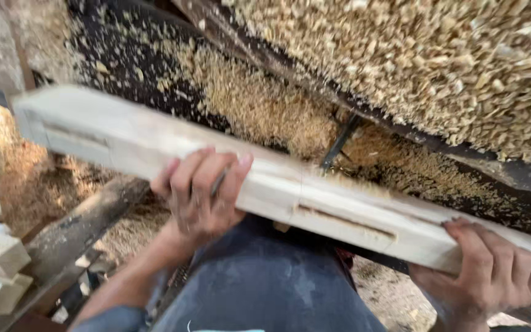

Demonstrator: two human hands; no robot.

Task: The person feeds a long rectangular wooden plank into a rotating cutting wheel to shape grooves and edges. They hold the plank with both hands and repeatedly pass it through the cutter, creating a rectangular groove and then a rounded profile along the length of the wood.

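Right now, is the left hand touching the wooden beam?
Touching. The head view shows the left hand with fingers curled over the beam from below, gripping its near face.

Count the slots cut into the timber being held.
2 in view. One slot is near the far left end of the timber; the other slot lies between the left hand and right hand. Hidden faces may have more.

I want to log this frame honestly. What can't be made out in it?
- Head view: the right end of the pale wooden beam is cut off by the frame edge.
- The palm of the right hand is hidden under the beam.
- The thin dark thing by the fingers of the left hand is too blurred to identify.
- The machine surface is hidden beneath the sawdust.
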